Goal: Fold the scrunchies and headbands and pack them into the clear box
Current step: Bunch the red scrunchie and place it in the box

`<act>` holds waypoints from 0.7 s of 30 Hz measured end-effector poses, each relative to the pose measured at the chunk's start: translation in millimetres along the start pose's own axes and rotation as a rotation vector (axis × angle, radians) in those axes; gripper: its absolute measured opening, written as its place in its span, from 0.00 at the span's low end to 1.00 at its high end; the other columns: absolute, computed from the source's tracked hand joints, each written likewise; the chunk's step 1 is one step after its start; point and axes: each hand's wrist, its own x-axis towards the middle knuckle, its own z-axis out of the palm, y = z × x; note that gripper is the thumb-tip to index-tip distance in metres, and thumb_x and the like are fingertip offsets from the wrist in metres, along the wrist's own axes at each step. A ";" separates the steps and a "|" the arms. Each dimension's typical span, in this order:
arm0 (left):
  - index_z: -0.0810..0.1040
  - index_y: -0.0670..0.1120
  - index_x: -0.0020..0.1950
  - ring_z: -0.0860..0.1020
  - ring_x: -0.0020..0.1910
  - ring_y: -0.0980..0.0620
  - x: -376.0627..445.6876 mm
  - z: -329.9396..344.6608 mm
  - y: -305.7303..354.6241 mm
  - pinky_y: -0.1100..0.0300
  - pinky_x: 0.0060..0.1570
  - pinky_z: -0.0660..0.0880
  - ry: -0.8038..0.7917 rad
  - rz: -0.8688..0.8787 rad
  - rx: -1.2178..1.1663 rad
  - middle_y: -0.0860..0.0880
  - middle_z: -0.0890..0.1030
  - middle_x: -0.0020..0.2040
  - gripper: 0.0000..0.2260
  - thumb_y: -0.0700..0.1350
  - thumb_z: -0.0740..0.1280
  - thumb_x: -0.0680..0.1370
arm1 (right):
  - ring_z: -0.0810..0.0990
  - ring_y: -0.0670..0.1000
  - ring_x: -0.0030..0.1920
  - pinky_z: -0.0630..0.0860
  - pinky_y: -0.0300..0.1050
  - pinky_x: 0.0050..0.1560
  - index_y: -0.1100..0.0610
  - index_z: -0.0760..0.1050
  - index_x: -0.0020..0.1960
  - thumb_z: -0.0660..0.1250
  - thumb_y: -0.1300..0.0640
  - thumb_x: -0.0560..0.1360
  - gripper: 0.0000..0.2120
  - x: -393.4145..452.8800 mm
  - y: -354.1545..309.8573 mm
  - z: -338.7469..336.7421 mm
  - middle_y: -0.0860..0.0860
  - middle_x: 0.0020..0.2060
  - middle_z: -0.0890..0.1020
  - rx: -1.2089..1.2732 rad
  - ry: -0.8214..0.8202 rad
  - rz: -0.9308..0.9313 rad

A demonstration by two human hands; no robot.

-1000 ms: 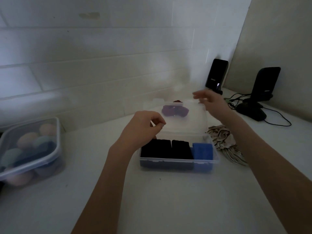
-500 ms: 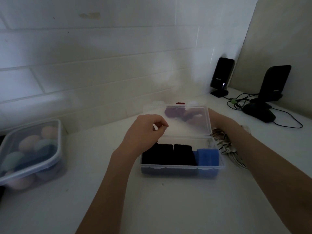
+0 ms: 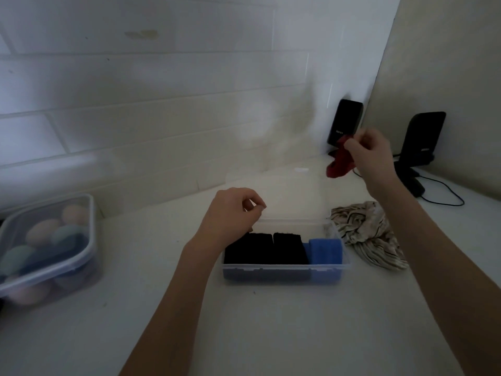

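Red fabric, a scrunchie (image 3: 339, 163), hangs bunched from the right hand (image 3: 372, 156), whose fingers and thumb curl round its upper end. It is lifted well above the counter (image 3: 271, 327), behind and to the right of the box (image 3: 284, 270), probably so it can be brought forward and folded before packing.

The box sits open with its lid (image 3: 284, 194) tipped flat behind it, leaving the top clear for loading. Inside, two black folded bands (image 3: 264, 248) stand side by side, touching, filling the left and middle; a blue band (image 3: 325, 251) is tucked upright against the right wall. They stand on edge, most likely to save room. Bare space shows along the back of the box, so the red piece would likely go there.

The left hand (image 3: 233, 213) hovers over the box's back left corner, fingers loosely curled with thumb and forefinger close together. Whether it pinches the lid's edge or holds nothing, I cannot tell.

Just right of the box a striped cloth piece (image 3: 368, 234) lies crumpled on the counter, unfolded and seemingly waiting its turn. Far left stands a lidded tub (image 3: 81, 256) of pastel egg-shaped things. Two black stands (image 3: 344, 123) and a cable (image 3: 444, 199) sit in the back right corner.
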 end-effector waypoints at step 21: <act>0.83 0.44 0.36 0.80 0.40 0.50 3.7 -3.7 25.7 0.60 0.42 0.75 0.022 -0.053 -1.014 0.47 0.83 0.35 0.06 0.38 0.65 0.68 | 0.78 0.49 0.37 0.76 0.39 0.35 0.56 0.72 0.49 0.62 0.64 0.77 0.04 -63.7 -37.1 43.9 0.52 0.39 0.80 0.353 -0.683 0.145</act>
